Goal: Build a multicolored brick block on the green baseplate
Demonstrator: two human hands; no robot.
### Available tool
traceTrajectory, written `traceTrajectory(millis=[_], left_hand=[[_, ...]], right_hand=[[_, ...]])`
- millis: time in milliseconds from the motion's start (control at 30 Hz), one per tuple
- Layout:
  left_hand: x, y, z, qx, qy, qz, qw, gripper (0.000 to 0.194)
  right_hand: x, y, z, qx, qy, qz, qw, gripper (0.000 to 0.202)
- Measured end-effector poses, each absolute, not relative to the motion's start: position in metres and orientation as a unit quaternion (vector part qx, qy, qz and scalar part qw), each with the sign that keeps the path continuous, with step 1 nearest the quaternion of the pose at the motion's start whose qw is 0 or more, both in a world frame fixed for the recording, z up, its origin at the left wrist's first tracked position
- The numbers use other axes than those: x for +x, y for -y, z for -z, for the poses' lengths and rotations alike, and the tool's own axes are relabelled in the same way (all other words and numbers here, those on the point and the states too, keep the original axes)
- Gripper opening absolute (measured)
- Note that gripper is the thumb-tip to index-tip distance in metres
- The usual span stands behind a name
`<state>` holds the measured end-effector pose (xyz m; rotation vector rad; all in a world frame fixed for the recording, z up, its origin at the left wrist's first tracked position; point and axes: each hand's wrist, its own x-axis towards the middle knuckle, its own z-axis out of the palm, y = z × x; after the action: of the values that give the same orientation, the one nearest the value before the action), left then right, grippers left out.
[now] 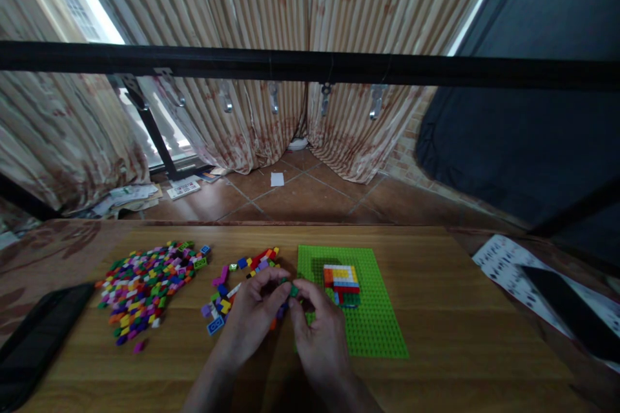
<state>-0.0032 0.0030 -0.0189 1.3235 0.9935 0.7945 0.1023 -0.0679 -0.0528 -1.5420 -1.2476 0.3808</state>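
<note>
Both hands meet over the wooden table, just left of the green baseplate (382,329). My left hand (254,316) is closed in a pinch, its thumb and fingers on a small dark green brick (293,290). On the brick's other side, my right hand (322,335) pinches it too; the fingers partly cover it, so whether it is one piece or two is unclear. Towards the back of the baseplate stands a small structure of bricks (345,276) in white, yellow, orange, red, blue and green. Loose bricks (225,305) lie beside and partly behind my left hand.
A large pile of small mixed bricks (145,284) covers the table's left part. A black tray (41,329) sits at the left edge. On the right, a dark flat device (571,310) rests on a printed sheet (504,264). A black bar with hooks (300,66) crosses beyond the table.
</note>
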Motion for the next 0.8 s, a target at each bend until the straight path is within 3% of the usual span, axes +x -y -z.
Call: traceTrajectory(millis=[800], left_hand=[[0.0008, -0.0024, 0.0241, 0.598, -0.423, -0.356, 0.580, 0.026]], right_hand=[[0.1080, 0.0707, 0.0443, -0.656, 0.526, -0.183, 0.509, 0.026]])
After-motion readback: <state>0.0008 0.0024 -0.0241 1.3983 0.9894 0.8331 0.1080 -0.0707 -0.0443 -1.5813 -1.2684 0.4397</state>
